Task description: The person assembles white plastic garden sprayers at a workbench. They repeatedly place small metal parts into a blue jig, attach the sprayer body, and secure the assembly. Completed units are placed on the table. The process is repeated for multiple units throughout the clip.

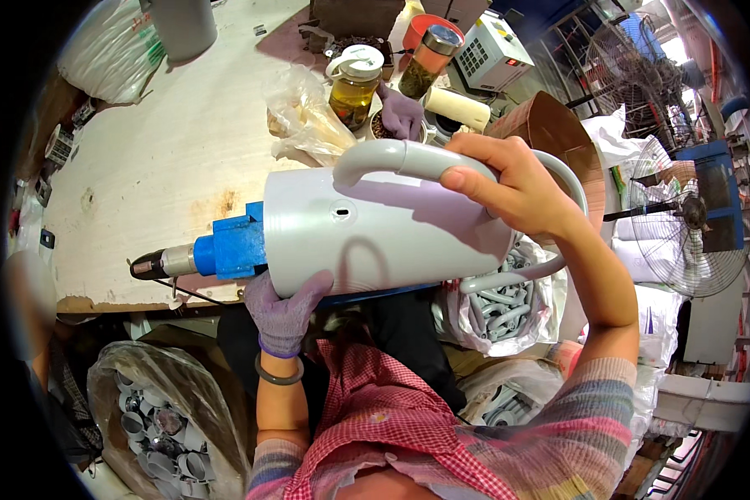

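Note:
A pale grey plastic jug body [308, 233] lies on its side in front of me, with a small slot in its wall. Its left end meets a blue block fixture [237, 242], from which a metal and black tip [162, 262] sticks out. My left hand [283, 312], in a purple knitted glove, grips the body's lower left edge, thumb on the wall. My bare right hand [508, 179] is closed round a curved grey handle [392, 158] along the body's upper side. Another curved grey piece [579, 196] loops past the body's right end; where it joins is hidden.
A bag of grey handles [504, 312] stands right of my lap; a bag of grey parts [162, 433] is lower left. Beyond the body are a yellow-liquid jar [354, 92], a tumbler [429, 62], a purple glove [402, 115] and a carton [558, 125]. A fan [687, 212] stands right.

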Motion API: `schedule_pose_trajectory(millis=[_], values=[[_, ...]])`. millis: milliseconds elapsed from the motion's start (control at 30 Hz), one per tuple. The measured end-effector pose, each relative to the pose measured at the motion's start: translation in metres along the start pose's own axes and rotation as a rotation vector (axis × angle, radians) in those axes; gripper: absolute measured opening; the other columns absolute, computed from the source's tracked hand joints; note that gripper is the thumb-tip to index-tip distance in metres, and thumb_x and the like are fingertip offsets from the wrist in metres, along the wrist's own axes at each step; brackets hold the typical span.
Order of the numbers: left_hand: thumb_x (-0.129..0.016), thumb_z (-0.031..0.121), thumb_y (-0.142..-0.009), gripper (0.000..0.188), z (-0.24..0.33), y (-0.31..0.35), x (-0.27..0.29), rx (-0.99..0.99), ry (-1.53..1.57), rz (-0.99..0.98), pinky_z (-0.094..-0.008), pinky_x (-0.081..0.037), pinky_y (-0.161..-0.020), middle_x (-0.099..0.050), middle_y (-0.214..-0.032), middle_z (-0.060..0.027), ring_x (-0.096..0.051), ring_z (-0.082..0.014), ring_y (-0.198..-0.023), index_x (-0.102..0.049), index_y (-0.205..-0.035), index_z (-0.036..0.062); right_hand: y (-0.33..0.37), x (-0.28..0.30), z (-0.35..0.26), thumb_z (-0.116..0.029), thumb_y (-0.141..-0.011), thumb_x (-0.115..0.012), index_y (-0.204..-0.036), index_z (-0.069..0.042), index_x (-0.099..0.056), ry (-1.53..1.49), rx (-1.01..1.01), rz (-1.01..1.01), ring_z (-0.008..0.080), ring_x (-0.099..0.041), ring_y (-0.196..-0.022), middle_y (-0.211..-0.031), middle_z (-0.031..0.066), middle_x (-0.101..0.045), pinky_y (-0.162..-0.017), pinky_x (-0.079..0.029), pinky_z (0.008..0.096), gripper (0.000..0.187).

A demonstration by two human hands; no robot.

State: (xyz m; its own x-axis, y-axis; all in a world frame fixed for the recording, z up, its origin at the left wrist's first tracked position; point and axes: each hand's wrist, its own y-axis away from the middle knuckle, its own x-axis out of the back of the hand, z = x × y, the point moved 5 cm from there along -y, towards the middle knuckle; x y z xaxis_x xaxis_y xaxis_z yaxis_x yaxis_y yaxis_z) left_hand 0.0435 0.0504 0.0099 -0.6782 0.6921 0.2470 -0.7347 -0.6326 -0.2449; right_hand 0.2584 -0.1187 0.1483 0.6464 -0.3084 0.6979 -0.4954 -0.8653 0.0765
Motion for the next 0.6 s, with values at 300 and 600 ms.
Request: schedule_pose_trajectory(millis=[300, 600], values=[[-0.085, 0.021, -0.074, 0.029, -0.006, 0.001, -0.002, -0.066, 0.011, 0.013, -0.0308, -0.052, -0.064, -0.073, -0.078, -0.0105, -0.068, -0.0183, -0.067, -0.073, -0.09, -0.0007, 0.002, -0.003, -0.002, -0.042, -0.092, -0.065, -0.096, -0.001, -0.067, 0.031, 0.021, 0.004, 0.0172, -0.052, -0.06, -0.068, 0.01, -0.057, -0.057, -0.043, 0.0313, 0.041], [-0.083, 0.019, -0.078, 0.029, -0.012, 0.007, -0.01, 0.02, 0.197, -0.018, -0.0286, -0.052, -0.065, -0.072, -0.08, -0.0094, -0.065, -0.0134, -0.069, -0.071, -0.095, -0.0013, 0.002, -0.004, -0.02, -0.043, -0.092, -0.064, -0.102, -0.001, -0.066, 0.164, 0.043, -0.097, 0.0211, -0.059, -0.063, -0.071, 0.0134, -0.062, -0.06, -0.045, 0.0337, 0.043]])
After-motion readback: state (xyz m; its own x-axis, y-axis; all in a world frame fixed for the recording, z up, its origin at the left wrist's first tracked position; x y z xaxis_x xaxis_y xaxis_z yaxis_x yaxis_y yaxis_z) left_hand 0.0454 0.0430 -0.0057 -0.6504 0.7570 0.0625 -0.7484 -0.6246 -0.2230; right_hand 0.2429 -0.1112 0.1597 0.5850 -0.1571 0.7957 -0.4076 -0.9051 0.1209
